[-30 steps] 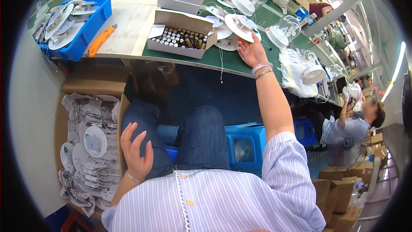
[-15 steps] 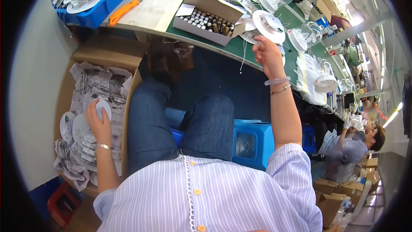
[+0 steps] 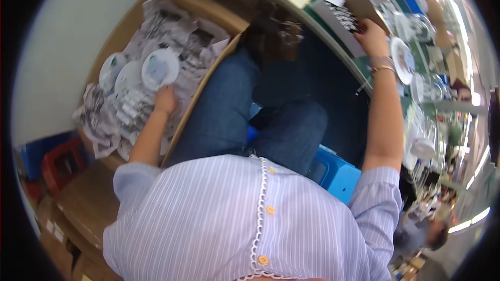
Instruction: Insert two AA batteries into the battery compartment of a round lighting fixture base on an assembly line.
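Observation:
In the cardboard box at the left, my left hand (image 3: 165, 100) grips the lower edge of a round white disc (image 3: 160, 69) with a pale middle part. More white discs (image 3: 112, 69) lie in a stack beside it, on crumpled printed paper. My right hand (image 3: 374, 39) reaches into an open carton (image 3: 341, 34) of small cylindrical batteries (image 3: 342, 18) on the green table. Its fingers are bent down among the batteries; their tips are hidden, so what they pinch does not show. Another white disc (image 3: 402, 61) lies on the table just beside my right wrist.
Clear lamp-like parts (image 3: 431, 88) stand along the green table at the right. The large cardboard box (image 3: 211, 80) has a raised wall beside my left leg. A blue stool (image 3: 338, 174) is by my right leg, and a red stool (image 3: 62, 158) stands at the far left. A person (image 3: 424, 231) sits farther off.
The view has turned, shifting the scene. My left hand now holds a disc by its lower edge, the disc fully showing. My right hand has gone from above the table discs into the battery carton.

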The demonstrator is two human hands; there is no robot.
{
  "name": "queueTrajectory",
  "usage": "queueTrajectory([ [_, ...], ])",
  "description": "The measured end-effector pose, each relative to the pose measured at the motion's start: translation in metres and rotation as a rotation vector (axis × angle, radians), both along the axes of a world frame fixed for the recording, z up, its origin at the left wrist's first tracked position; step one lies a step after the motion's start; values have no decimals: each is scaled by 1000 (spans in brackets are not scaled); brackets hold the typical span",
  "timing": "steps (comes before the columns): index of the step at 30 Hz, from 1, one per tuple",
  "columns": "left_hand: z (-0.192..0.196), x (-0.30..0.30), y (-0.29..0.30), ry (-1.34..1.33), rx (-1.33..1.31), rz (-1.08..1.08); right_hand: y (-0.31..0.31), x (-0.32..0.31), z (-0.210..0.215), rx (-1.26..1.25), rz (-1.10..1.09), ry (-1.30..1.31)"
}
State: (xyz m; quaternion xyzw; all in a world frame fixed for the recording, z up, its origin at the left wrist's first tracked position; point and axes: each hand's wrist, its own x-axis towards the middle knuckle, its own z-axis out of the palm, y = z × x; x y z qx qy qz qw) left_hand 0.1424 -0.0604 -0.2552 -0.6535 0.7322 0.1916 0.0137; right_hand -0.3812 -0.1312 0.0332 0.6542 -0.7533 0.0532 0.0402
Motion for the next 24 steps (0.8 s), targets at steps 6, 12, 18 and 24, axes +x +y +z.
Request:
queueTrajectory([
  [6,4,-2,-55,-112,-338,210,5,1,-4,-107,61,82],
  [12,-16,31,-86,80,-84,459,2,4,3,-26,29,66],
  [18,-12,24,-72,-28,-35,460,8,3,11,60,22,46],
  [24,-16,16,-59,-31,-136,300,14,3,14,24,-50,-100],
])
